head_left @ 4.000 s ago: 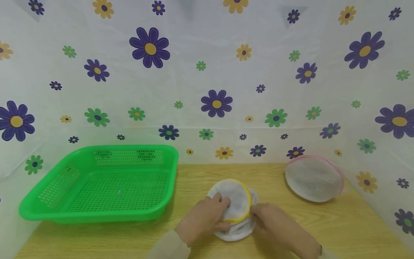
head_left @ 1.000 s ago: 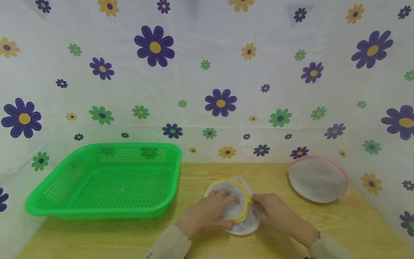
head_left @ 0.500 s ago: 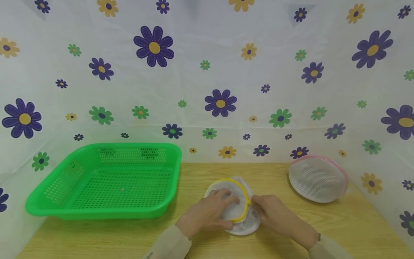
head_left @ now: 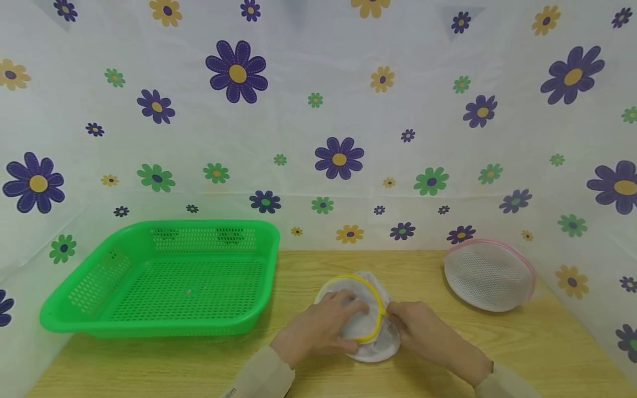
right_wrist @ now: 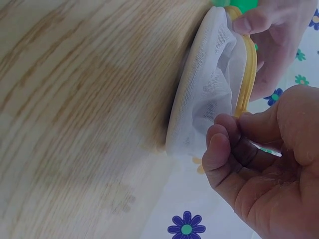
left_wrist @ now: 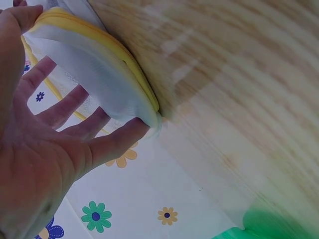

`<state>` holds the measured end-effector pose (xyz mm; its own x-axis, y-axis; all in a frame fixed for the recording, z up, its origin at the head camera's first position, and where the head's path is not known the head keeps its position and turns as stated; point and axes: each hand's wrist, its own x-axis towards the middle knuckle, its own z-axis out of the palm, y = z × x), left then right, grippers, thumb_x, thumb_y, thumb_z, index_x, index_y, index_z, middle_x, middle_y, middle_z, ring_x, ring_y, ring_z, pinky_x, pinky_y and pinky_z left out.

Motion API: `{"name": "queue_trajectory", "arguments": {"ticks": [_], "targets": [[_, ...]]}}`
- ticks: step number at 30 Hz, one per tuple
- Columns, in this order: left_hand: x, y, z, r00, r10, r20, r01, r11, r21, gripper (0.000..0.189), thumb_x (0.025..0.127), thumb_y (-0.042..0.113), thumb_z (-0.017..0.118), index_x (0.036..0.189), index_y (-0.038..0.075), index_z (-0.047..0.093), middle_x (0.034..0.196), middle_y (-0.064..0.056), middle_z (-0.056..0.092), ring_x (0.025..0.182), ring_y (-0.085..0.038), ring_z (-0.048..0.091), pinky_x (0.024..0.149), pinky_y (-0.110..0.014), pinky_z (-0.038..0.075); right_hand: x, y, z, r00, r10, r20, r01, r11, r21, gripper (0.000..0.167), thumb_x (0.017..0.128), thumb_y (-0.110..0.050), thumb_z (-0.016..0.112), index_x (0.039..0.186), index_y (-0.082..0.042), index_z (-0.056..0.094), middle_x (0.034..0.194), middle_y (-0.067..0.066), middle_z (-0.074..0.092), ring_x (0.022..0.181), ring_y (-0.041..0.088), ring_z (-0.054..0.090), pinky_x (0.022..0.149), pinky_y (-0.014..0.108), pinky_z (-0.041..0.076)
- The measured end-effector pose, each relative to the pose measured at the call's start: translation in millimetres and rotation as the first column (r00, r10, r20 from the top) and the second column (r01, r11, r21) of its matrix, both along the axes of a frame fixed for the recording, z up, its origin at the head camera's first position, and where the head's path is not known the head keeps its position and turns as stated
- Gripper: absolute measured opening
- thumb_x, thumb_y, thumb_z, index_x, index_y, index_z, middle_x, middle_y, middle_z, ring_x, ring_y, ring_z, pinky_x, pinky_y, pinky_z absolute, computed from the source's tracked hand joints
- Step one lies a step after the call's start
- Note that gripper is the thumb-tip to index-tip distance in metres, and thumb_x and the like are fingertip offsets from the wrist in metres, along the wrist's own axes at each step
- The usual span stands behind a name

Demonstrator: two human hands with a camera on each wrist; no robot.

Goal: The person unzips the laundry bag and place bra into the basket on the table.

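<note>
A round white mesh laundry bag (head_left: 375,350) with a yellow zipper (right_wrist: 250,74) stands tilted on the table between both hands. My left hand (head_left: 323,326) holds it, fingers spread over the upper face and thumb at the yellow edge. In the left wrist view, those fingertips (left_wrist: 142,127) press against the white mesh. On the bag's right side, my right hand (head_left: 423,331) pinches the zipper between thumb and index finger, the other fingers curled. Its fingers hide the zipper pull. Loose mesh bulges below the yellow band in the right wrist view.
A green perforated plastic basket (head_left: 259,315) stands on the wooden table (head_left: 174,365) at the left. Towards the back right lies another white mesh bag with pink trim (head_left: 487,276). A flower-printed sheet (head_left: 283,127) hangs behind and along the sides.
Since four seconds ago the bag has turned slightly, its loose mesh now showing at the upper right, and my left fingers have spread further over it. Over the last second almost nothing has moved.
</note>
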<state>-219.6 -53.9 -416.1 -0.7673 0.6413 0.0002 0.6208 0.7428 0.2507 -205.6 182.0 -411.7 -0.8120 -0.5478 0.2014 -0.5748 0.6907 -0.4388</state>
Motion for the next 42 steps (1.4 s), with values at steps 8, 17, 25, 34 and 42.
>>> {"name": "queue_trajectory", "arguments": {"ticks": [8,17,25,34,42], "targets": [[0.7,0.3,0.9,1.0,-0.004,-0.001,0.004,1.0,0.001,0.055,0.085,0.042,0.078,0.134,0.029,0.058,0.147,-0.004,0.052,0.128,-0.029,0.055,0.101,-0.044,0.055,3.4,-0.1,-1.0,1.0,0.01,-0.007,-0.01,1.0,-0.002,0.02,0.096,0.003,0.058,0.083,-0.011,0.064,0.074,-0.007,0.061,0.065,-0.003,0.046,0.057,0.017,0.046],[0.4,1.3,-0.6,1.0,0.0,-0.005,0.0,1.0,-0.001,0.055,0.085,0.042,0.077,0.135,0.03,0.057,0.147,-0.004,0.052,0.128,-0.028,0.055,0.1,-0.042,0.056,5.4,-0.1,-1.9,1.0,0.012,-0.013,-0.012,1.0,0.011,0.02,0.094,0.004,0.059,0.082,-0.012,0.062,0.072,-0.007,0.058,0.065,-0.003,0.045,0.056,0.017,0.045],[0.0,-0.1,-2.0,0.999,-0.014,-0.038,0.015,1.0,0.016,0.054,0.085,0.042,0.078,0.133,0.028,0.057,0.144,-0.003,0.053,0.13,-0.026,0.053,0.104,-0.041,0.053,7.3,-1.0,-2.6,1.0,0.017,-0.007,-0.017,0.999,0.036,0.018,0.094,0.004,0.058,0.084,-0.01,0.062,0.073,-0.006,0.058,0.065,-0.001,0.045,0.057,0.017,0.046],[-1.2,0.1,0.1,1.0,0.002,0.026,-0.003,1.0,0.015,0.055,0.085,0.041,0.078,0.135,0.029,0.057,0.149,-0.004,0.051,0.132,-0.029,0.052,0.102,-0.045,0.054,8.2,-1.2,-3.5,0.999,0.032,-0.006,-0.032,0.999,0.029,0.022,0.094,0.005,0.056,0.081,-0.012,0.059,0.071,-0.009,0.051,0.064,-0.002,0.041,0.057,0.017,0.044],[-0.8,1.5,0.1,0.997,0.031,0.065,-0.031,0.999,0.011,0.055,0.085,0.041,0.077,0.136,0.033,0.056,0.149,-0.001,0.049,0.132,-0.03,0.051,0.094,-0.055,0.056,9.4,-1.6,-3.6,1.0,0.023,-0.004,-0.023,0.999,0.042,0.022,0.094,0.005,0.056,0.08,-0.012,0.059,0.069,-0.01,0.05,0.062,-0.002,0.04,0.056,0.016,0.044]]}}
